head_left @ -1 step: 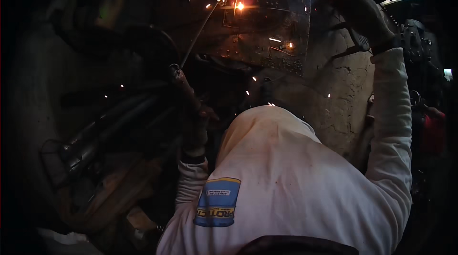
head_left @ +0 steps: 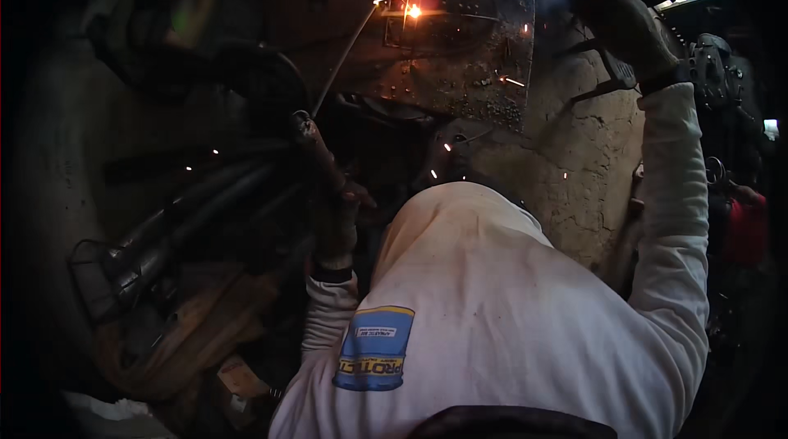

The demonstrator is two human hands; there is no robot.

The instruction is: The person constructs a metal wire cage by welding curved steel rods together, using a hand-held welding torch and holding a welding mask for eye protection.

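Observation:
My left hand [head_left: 335, 221], gloved and dim, is wrapped round an electrode holder [head_left: 316, 148]. A thin welding rod [head_left: 345, 53] slants up from it, its tip lit beside a metal plate [head_left: 468, 82]. Just right of that tip, a spot glows orange-white on the work. My right hand [head_left: 628, 29], also gloved, is at the upper right by the plate's right edge, its fingers pointing left and partly lost in smoke and shadow. Beneath it is a dark bracket-like piece [head_left: 617, 70]; whether the hand grips this cannot be made out.
Sparks fly over the plate and below it. A cracked, pale surface [head_left: 591, 168] lies right of the plate. Dark pipes [head_left: 189, 201] and brownish cloth [head_left: 197, 332] are at the left. A dark machine part [head_left: 714, 70] and something red [head_left: 745, 221] are at the right.
Sparks are in different places, and the smoke has spread right towards my right hand. Both hands and the rod stay practically where they were.

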